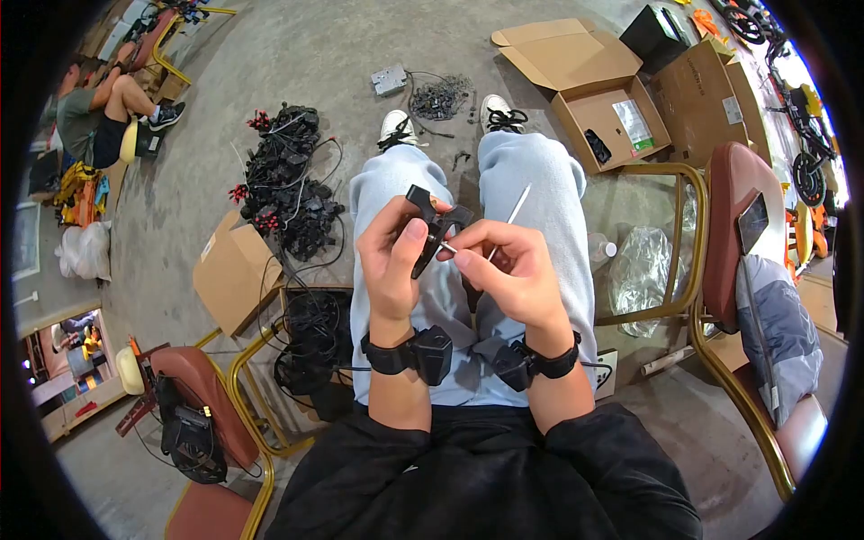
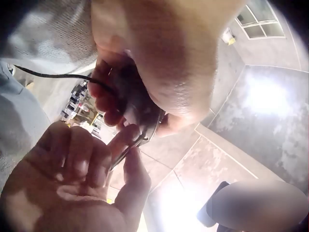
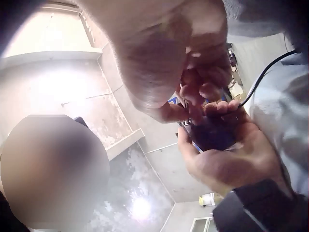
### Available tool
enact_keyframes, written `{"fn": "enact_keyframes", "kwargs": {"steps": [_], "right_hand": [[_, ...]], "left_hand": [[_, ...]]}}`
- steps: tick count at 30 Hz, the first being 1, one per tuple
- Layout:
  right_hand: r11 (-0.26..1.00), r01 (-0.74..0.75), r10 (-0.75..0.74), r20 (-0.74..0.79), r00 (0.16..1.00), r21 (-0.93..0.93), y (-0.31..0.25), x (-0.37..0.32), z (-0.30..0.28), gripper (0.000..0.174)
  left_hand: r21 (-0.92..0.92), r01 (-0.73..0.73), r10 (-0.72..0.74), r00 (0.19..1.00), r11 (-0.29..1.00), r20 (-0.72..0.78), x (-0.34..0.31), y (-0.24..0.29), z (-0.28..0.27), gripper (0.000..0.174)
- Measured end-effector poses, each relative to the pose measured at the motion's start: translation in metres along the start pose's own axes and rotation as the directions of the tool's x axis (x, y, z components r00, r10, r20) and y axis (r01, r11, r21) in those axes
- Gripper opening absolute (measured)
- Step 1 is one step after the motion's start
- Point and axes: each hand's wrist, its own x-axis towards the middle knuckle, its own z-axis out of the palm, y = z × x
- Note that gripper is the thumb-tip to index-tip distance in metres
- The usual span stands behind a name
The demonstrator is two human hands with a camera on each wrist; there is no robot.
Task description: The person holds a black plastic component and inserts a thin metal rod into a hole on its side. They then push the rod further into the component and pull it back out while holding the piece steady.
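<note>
In the head view my left hand holds a black plastic part above the lap, thumb on its near side and fingers behind. A black cable runs from the part toward the legs in the left wrist view. My right hand pinches a thin silver rod-like tool between thumb and index finger. One end comes right up to the black part, while a pale tip points away past the knuckles. I cannot tell the tool's exact kind. The palm partly hides the part in the right wrist view.
A tangle of black cabled devices lies on the floor at left, near an open carton. Small dark pieces and a silver metal box lie beyond the shoes. Chairs flank both sides; another person sits far left.
</note>
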Motion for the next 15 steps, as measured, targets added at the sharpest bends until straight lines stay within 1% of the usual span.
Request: {"fn": "enact_keyframes", "kwargs": {"steps": [1, 2, 3, 4, 6, 7, 8, 9, 10, 11, 12, 14, 15], "right_hand": [[1.000, 0.000, 0.000, 0.001, 1.000, 0.001, 0.001, 0.000, 0.000, 0.010], [0.967, 0.152, -0.159, -0.018, 0.987, -0.206, 0.001, 0.000, 0.001, 0.009], [0.868, 0.288, -0.315, -0.002, 0.949, -0.405, 0.001, 0.001, 0.001, 0.009], [0.868, 0.288, -0.315, -0.001, 0.949, -0.404, 0.000, 0.002, 0.002, 0.009], [0.699, 0.429, -0.483, 0.064, 0.873, -0.572, -0.003, 0.003, 0.004, 0.009], [0.700, 0.429, -0.482, 0.065, 0.874, -0.572, -0.004, 0.002, 0.005, 0.009], [0.870, 0.326, -0.361, -0.025, 0.932, -0.370, -0.005, 0.000, 0.007, 0.009], [0.970, 0.201, -0.214, -0.080, 0.974, -0.138, -0.005, -0.001, 0.008, 0.009], [0.970, 0.201, -0.213, -0.081, 0.974, -0.138, -0.003, 0.000, 0.005, 0.009], [0.997, 0.073, -0.072, -0.036, 0.997, 0.019, 0.000, 0.001, -0.001, 0.009], [0.983, -0.066, 0.062, 0.031, 0.998, 0.169, 0.001, 0.002, -0.003, 0.009], [0.980, -0.076, 0.073, 0.022, 0.997, 0.186, 0.000, 0.002, -0.004, 0.009], [0.977, -0.081, 0.074, 0.041, 0.996, 0.197, 0.000, 0.002, -0.004, 0.009]], "left_hand": [[-0.002, 0.018, -0.018, 1.000, 1.000, -0.009, 0.000, 0.001, 0.001, 0.038], [-0.001, 0.018, -0.018, 1.000, 1.000, -0.010, 0.001, 0.000, 0.000, 0.038], [-0.038, 0.010, -0.010, 1.000, 0.999, -0.003, 0.001, -0.001, -0.001, 0.033], [-0.074, 0.002, -0.002, 1.000, 0.997, 0.003, 0.002, -0.002, -0.001, 0.028], [-0.075, 0.014, -0.014, 1.000, 0.997, 0.001, 0.002, 0.000, -0.003, 0.029], [-0.076, 0.027, -0.026, 1.000, 0.997, 0.004, 0.002, 0.001, -0.004, 0.029], [-0.076, 0.027, -0.027, 1.000, 0.997, 0.003, 0.002, 0.001, -0.004, 0.029], [-0.052, 0.015, -0.015, 1.000, 0.999, -0.009, 0.002, 0.002, -0.004, 0.029], [-0.028, 0.002, -0.003, 1.000, 1.000, -0.020, 0.002, 0.002, -0.004, 0.029], [-0.028, 0.003, -0.003, 1.000, 1.000, -0.020, 0.002, 0.002, -0.004, 0.029], [-0.037, 0.004, -0.004, 1.000, 0.999, -0.016, 0.003, 0.002, -0.004, 0.030], [-0.047, 0.005, -0.006, 1.000, 0.999, -0.011, 0.003, 0.001, -0.003, 0.030], [-0.011, 0.006, -0.006, 0.999, 1.000, -0.033, 0.003, 0.001, -0.001, 0.034]]}}
